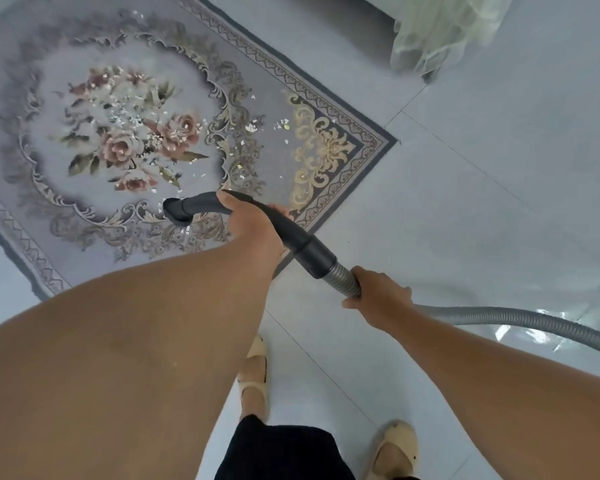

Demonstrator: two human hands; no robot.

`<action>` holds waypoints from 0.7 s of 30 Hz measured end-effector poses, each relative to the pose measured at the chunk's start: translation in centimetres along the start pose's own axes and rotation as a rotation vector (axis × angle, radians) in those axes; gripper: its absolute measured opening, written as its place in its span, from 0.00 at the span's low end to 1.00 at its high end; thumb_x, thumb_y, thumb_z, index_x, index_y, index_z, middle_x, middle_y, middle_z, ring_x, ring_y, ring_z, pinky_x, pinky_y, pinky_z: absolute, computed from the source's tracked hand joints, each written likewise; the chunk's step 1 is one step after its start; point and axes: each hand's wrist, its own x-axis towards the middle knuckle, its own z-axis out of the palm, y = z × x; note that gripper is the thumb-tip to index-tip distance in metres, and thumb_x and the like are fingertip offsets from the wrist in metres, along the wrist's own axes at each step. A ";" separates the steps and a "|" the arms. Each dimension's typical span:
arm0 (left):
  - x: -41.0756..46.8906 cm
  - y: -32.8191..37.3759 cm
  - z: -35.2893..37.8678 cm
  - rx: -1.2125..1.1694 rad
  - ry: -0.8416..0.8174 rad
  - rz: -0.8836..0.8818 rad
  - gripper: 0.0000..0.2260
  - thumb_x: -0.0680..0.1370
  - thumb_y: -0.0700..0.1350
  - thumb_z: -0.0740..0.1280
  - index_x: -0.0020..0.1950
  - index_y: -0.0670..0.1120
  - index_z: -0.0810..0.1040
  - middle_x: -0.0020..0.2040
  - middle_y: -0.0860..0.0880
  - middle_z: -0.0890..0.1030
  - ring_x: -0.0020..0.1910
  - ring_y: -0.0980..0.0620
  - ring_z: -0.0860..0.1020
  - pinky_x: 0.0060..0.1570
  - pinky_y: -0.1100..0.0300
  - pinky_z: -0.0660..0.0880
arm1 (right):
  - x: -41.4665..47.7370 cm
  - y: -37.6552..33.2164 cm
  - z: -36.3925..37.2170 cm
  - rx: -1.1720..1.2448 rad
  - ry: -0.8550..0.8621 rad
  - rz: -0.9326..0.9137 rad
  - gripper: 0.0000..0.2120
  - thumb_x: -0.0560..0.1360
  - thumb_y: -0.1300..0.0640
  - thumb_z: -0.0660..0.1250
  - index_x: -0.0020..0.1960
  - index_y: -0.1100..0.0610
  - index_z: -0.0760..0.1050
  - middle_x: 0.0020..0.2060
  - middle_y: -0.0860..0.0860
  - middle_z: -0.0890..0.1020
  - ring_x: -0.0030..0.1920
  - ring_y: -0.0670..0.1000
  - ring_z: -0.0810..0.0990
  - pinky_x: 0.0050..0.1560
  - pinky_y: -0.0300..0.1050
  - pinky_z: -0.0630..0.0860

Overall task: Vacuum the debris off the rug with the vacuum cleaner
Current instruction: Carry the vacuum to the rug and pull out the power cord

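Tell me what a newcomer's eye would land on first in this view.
First, the floral rug at upper left, with pale debris strewn over its rose centre and toward the gold corner ornament. Next, the dark vacuum nozzle at the rug's near edge, its handle gripped by the left hand, while the right hand holds the grey ribbed hose trailing off right.

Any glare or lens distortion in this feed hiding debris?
Head view: bright glare on the pale tiled floor beside the grey ribbed hose; wide-angle bends the forearms; pale debris flakes on the grey floral rug stay visible, slightly soft.
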 end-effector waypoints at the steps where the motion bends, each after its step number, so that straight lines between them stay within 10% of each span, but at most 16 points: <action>1: 1.7 1.4 -0.2 -0.031 -0.018 -0.022 0.32 0.79 0.66 0.53 0.70 0.42 0.69 0.60 0.44 0.78 0.59 0.43 0.77 0.60 0.49 0.72 | 1.4 -2.2 0.2 -0.011 0.049 -0.008 0.09 0.76 0.49 0.67 0.50 0.47 0.68 0.44 0.48 0.78 0.51 0.54 0.76 0.49 0.52 0.66; 7: 8.0 2.3 -2.4 0.201 -0.073 0.045 0.35 0.70 0.49 0.76 0.71 0.44 0.63 0.61 0.45 0.77 0.55 0.43 0.79 0.55 0.45 0.78 | 6.4 -14.6 0.8 0.032 0.171 -0.009 0.14 0.74 0.45 0.69 0.55 0.50 0.70 0.49 0.49 0.78 0.54 0.55 0.76 0.50 0.54 0.67; 12: 15.6 7.3 -5.2 0.189 -0.153 -0.092 0.25 0.71 0.43 0.76 0.64 0.43 0.69 0.55 0.43 0.80 0.48 0.44 0.81 0.37 0.49 0.81 | 10.8 -23.7 2.9 0.157 0.149 0.070 0.11 0.75 0.52 0.69 0.49 0.51 0.68 0.48 0.49 0.80 0.52 0.56 0.78 0.51 0.54 0.66; 21: 23.4 16.6 -5.6 0.095 -0.059 0.115 0.24 0.74 0.49 0.72 0.65 0.43 0.70 0.54 0.45 0.81 0.47 0.46 0.81 0.47 0.47 0.82 | 18.9 -33.9 1.2 0.217 0.215 -0.125 0.15 0.73 0.50 0.72 0.56 0.52 0.73 0.49 0.51 0.81 0.53 0.56 0.79 0.56 0.56 0.73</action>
